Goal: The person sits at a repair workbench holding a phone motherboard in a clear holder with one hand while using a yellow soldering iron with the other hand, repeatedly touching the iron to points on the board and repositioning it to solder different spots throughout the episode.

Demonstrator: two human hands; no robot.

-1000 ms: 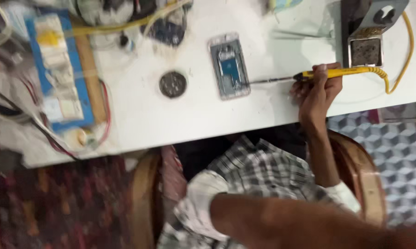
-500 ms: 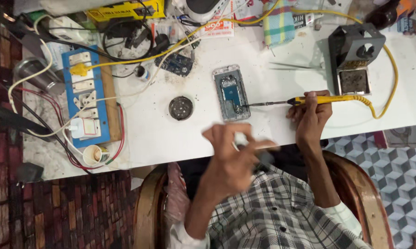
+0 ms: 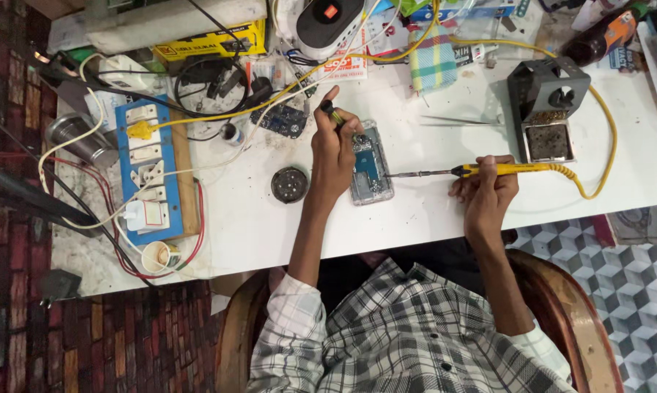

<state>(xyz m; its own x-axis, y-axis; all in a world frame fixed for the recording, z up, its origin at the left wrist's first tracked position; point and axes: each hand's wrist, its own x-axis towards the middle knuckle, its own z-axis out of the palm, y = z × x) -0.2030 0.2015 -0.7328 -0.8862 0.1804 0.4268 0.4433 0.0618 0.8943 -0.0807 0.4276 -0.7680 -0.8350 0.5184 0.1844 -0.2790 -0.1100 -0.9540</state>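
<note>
My left hand (image 3: 335, 156) pinches a small dark tool (image 3: 330, 111) over the open phone (image 3: 370, 164). My right hand (image 3: 488, 191) grips the yellow soldering iron (image 3: 481, 171), its tip near the phone.

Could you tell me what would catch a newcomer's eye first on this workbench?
Most striking is the opened phone at the middle of the white table, with the left hand resting on it and gripping a small dark tool. From the right, the right hand holds a yellow soldering iron whose tip points at the phone's edge. At the far left lies a blue power strip amid tangled cables.
</note>
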